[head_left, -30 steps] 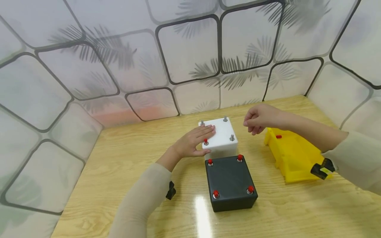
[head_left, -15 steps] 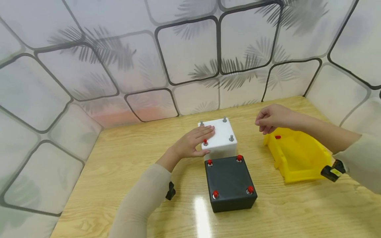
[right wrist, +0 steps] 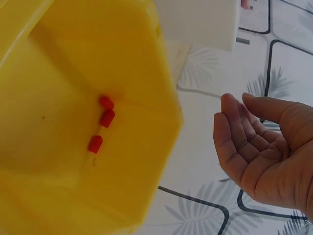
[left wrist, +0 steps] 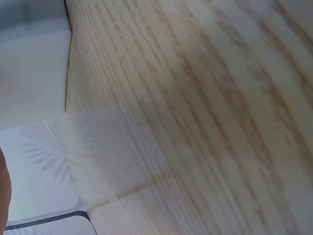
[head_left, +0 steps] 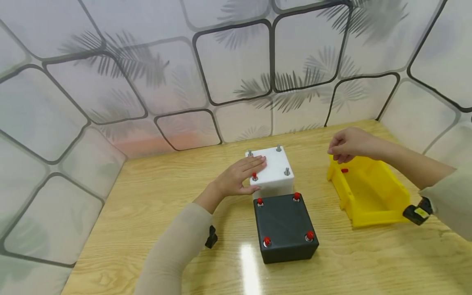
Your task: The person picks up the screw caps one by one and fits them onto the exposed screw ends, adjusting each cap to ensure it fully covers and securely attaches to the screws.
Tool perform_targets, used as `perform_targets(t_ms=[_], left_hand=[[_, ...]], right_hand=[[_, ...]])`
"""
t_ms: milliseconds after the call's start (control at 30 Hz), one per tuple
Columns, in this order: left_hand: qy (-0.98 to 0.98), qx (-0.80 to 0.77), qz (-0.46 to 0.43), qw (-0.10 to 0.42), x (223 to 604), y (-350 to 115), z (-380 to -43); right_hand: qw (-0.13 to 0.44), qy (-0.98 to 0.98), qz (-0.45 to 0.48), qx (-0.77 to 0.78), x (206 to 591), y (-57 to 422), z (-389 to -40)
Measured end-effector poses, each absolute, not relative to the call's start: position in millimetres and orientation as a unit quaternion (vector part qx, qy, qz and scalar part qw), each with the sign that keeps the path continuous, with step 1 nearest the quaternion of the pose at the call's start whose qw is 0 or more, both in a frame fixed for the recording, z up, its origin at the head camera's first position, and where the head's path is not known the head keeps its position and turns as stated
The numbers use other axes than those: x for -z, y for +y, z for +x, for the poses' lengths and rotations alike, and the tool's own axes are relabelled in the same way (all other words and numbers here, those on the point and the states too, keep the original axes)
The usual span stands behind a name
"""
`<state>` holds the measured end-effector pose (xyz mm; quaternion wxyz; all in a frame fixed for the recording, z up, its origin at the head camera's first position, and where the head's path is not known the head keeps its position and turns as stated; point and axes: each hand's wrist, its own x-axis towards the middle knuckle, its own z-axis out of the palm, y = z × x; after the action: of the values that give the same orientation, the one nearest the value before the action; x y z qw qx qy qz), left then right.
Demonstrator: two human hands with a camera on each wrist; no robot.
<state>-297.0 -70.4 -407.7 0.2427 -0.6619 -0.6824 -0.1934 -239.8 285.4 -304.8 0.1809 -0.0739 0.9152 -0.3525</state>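
Observation:
My left hand (head_left: pixel 237 176) rests on the left part of a white block (head_left: pixel 276 166), its fingers laid over the top and the thumb at the front side. Metal studs (head_left: pixel 287 171) stand at three corners of the block; a small red cap (head_left: pixel 254 175) sits on the near-left one. Above the far-left rim of a yellow bin (head_left: pixel 348 203) hovers my right hand (head_left: pixel 355 144), its fingers loosely bent and holding nothing. Inside the bin, the right wrist view shows three loose red caps (right wrist: pixel 96 144).
In front of the white block stands a black block (head_left: pixel 285 221) with red caps (head_left: pixel 309 235) on its corner studs. Patterned panels (head_left: pixel 236 61) enclose the wooden table (head_left: pixel 155 205) at the back and sides.
My right hand has moved right, away from the white block, to above the yellow bin's far-left rim. My left hand has stayed on the white block.

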Motion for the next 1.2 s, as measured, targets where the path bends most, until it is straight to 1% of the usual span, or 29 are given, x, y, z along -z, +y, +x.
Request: perform_targets(t_ms=[133, 367, 500, 600, 733, 1033, 1200], left_hand=[[-0.686, 0.196, -0.659, 0.240, 408, -70, -297], [-0.687, 0.192, -0.659, 0.238, 410, -68, -299], [-0.683, 0.193, -0.662, 0.243, 410, -67, -300], [-0.680, 0.195, -0.662, 0.246, 411, -67, -300], [-0.684, 0.197, -0.658, 0.246, 411, -68, -299], [-0.690, 0.201, -0.651, 0.244, 411, -68, -300], [-0.690, 0.205, -0.651, 0.242, 412, -69, -300]], right_hand=[[0.186, 0.922, -0.075, 0.332, 309, 295, -244], [0.233, 0.919, -0.061, 0.313, 318, 315, -250], [0.239, 0.919, -0.060, 0.308, 323, 321, -251], [0.234, 0.922, -0.062, 0.301, 326, 322, -252], [0.212, 0.934, -0.074, 0.277, 330, 319, -251], [0.169, 0.962, -0.113, 0.183, 346, 315, -248], [0.166, 0.967, -0.123, 0.151, 358, 313, -245]])
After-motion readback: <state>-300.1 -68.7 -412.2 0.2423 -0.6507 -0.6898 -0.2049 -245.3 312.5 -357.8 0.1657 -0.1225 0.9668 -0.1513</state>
